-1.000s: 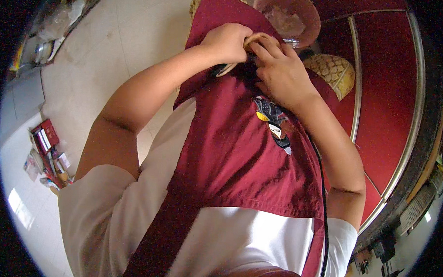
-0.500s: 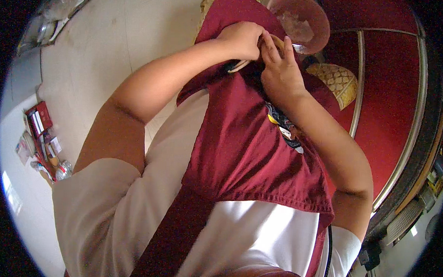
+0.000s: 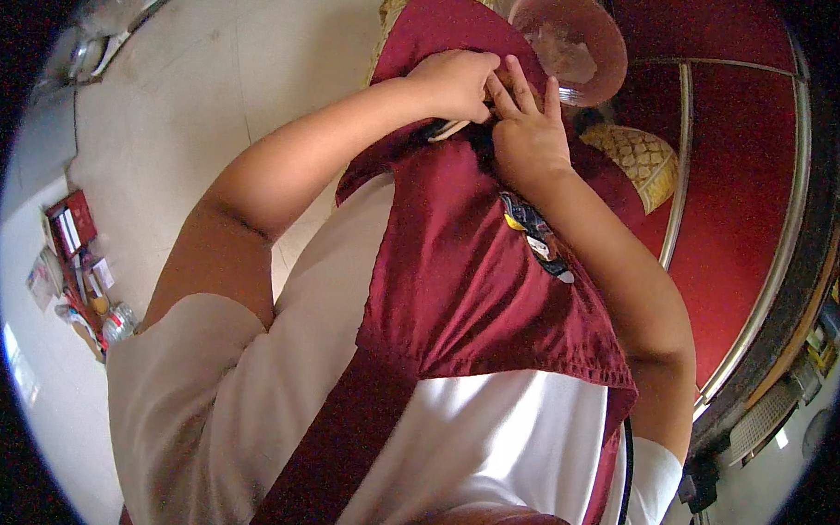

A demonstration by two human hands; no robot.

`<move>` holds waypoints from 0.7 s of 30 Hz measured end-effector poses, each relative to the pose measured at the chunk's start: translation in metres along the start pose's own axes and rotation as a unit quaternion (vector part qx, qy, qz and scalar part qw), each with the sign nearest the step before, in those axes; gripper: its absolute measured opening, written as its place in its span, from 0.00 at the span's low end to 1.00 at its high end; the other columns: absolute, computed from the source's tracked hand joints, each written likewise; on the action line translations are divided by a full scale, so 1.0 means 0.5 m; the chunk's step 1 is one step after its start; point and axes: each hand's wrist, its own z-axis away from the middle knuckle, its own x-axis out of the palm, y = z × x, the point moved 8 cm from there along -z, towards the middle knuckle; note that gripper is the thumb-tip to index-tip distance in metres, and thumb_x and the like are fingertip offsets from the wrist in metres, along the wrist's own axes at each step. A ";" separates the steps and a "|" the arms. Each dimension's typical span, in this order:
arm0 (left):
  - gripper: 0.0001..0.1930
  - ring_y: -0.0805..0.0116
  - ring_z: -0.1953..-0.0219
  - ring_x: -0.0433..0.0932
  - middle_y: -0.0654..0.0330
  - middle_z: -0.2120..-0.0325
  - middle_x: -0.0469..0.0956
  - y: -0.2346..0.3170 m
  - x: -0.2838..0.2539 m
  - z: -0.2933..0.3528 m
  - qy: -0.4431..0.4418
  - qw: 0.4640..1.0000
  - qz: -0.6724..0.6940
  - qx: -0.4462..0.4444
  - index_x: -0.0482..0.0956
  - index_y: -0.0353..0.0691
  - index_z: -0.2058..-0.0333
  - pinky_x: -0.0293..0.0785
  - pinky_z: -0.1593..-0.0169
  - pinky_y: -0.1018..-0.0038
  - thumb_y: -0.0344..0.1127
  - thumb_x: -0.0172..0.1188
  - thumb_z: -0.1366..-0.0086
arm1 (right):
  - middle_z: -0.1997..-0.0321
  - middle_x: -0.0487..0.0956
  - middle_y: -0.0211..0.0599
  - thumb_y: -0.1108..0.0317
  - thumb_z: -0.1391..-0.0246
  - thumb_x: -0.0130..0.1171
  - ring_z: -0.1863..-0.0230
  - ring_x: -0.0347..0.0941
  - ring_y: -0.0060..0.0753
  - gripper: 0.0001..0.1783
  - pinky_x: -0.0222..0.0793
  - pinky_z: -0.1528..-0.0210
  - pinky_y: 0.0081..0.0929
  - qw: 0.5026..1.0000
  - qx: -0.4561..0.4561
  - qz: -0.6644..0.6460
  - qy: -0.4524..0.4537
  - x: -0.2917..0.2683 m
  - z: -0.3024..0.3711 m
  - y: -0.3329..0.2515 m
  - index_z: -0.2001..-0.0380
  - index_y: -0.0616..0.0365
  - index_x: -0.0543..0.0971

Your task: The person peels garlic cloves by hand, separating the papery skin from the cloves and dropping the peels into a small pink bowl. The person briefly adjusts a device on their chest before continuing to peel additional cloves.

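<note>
Both my hands meet over the lap part of a maroon apron (image 3: 475,264). My left hand (image 3: 452,86) is closed, knuckles up. A thin pale strip (image 3: 450,130) with a dark part beside it sticks out beneath it; its kind is unclear. My right hand (image 3: 532,141) lies against the left with its fingers stretched and spread. Something brownish shows narrowly between the hands, mostly hidden by the fingers. Just beyond the right fingertips stands a see-through pinkish bowl (image 3: 612,52) with pale, whitish contents.
Yellow patterned cloth (image 3: 641,164) shows beside the apron. Red cabinet doors (image 3: 732,199) with metal strips stand at the right, below a dark counter edge (image 3: 759,367). Pale floor (image 3: 185,97) spreads to the left. Several small items, one a red box (image 3: 73,221), sit at far left.
My right fingers have spread wider and shifted slightly over the brownish thing, which shows less now. My left hand has moved down a little, still closed.
</note>
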 end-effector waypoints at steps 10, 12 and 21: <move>0.47 0.44 0.55 0.83 0.38 0.57 0.79 0.036 0.033 0.050 -0.167 0.984 0.061 0.006 0.57 0.31 0.39 0.81 0.54 0.60 0.35 0.74 0.57 | 0.22 0.60 0.31 0.49 0.53 0.67 0.17 0.35 0.47 0.28 0.35 0.24 0.71 0.995 -0.027 -0.085 0.032 -0.029 0.051 0.022 0.49 0.49 0.86; 0.55 0.42 0.55 0.83 0.36 0.55 0.79 0.017 0.039 0.053 -0.151 0.985 0.075 -0.024 0.50 0.31 0.32 0.81 0.53 0.59 0.35 0.74 0.56 | 0.22 0.59 0.31 0.49 0.53 0.67 0.17 0.35 0.48 0.27 0.35 0.24 0.72 0.998 -0.022 -0.058 0.007 -0.012 0.039 0.009 0.50 0.49 0.87; 0.38 0.40 0.53 0.81 0.41 0.56 0.82 0.012 0.006 0.084 0.078 0.995 0.042 -0.053 0.66 0.37 0.38 0.78 0.50 0.54 0.33 0.68 0.50 | 0.24 0.62 0.34 0.65 0.45 0.57 0.17 0.39 0.47 0.16 0.38 0.23 0.65 0.990 -0.013 -0.070 0.121 -0.015 0.024 -0.002 0.58 0.54 0.88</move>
